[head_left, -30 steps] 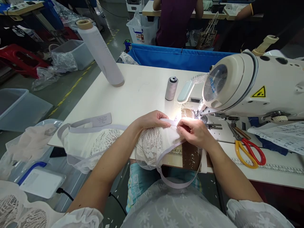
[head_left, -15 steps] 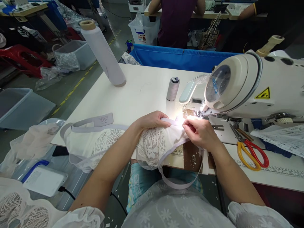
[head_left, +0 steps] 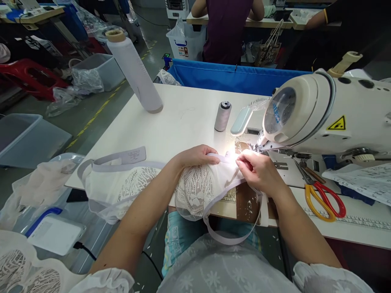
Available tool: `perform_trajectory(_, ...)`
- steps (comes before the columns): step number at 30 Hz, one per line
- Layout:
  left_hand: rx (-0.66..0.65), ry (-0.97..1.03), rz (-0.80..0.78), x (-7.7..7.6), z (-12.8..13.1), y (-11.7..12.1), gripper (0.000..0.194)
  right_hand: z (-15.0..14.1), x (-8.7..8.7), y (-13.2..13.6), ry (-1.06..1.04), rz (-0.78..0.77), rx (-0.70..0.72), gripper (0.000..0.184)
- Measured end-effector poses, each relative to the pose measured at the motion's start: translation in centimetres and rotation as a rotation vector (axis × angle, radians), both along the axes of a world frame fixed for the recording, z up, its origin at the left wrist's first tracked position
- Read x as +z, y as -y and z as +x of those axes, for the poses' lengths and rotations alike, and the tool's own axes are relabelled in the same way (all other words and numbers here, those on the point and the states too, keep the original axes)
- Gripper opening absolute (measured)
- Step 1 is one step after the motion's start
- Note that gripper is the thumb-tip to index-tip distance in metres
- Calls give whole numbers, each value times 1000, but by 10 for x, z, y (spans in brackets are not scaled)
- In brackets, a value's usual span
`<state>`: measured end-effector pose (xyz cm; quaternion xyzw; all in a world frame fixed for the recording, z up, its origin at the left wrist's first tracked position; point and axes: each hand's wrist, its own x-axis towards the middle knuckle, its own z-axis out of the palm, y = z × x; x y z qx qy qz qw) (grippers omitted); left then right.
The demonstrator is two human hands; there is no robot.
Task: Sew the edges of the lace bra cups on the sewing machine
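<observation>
A white lace bra with pale lilac edging lies across the front of the sewing table, one wing spread to the left under my left forearm. My left hand pinches its upper edging between thumb and fingers. Close to the needle area of the sewing machine, my right hand is closed on the bra's edge, its fingertips under the bright lamp light. What exactly those fingertips pinch is washed out by glare. A lilac strap loops down over the table's front edge below my right hand.
A grey thread spool and a tall white cone stand on the table. Scissors lie at the right beside papers. A blue cloth trough runs behind; a white device rests on a plastic bin at left.
The view has shifted very slightly. Both hands keep nearly the same place and grip on the bra.
</observation>
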<state>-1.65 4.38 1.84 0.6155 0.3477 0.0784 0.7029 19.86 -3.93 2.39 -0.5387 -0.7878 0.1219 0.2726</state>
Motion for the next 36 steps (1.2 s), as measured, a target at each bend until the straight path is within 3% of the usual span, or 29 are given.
perform_trajectory(9,-19,27,58,-4,-1,-2,18,3,3,0,-47,-87,-13,19)
perform_trajectory(16,-15,-69,231,-9,-1,-2,21,3,8,2,3,-144,-17,18)
perform_trajectory(20,24,-180,468,-9,1,5,29,2,9,8,62,-206,6,10)
perform_trajectory(23,41,-222,764,0,2,14,28,2,3,10,18,-144,32,15)
perform_trajectory(25,35,-214,858,7,5,20,25,2,-1,11,-87,-103,42,18)
perform_trajectory(30,47,-63,732,11,21,34,24,-5,-5,14,-365,-33,28,21)
perform_trajectory(36,70,108,369,3,31,42,29,-14,-6,17,-551,-55,30,27)
